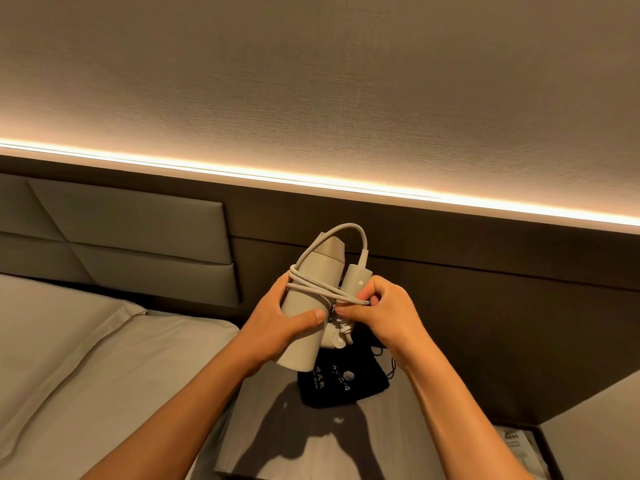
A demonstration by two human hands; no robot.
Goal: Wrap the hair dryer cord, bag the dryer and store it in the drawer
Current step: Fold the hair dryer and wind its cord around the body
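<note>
A beige hair dryer [313, 268] is held up above the bedside table, barrel pointing up and away. My left hand [277, 317] grips its body from the left, thumb across the front. The pale cord [318, 287] is wound a few turns around the body, and a loop arcs over the top to the plug block [356, 280]. My right hand [384, 313] pinches the cord end beside the plug. Under the dryer a black drawstring bag [343, 382] with light lettering lies flat on the table. No drawer is visible.
The grey wooden bedside table [311, 441] sits below my arms. A bed with white sheets [86, 358] and a padded headboard [121, 237] lies to the left. A dark wall panel with a light strip runs behind. Printed papers [519, 448] lie at the lower right.
</note>
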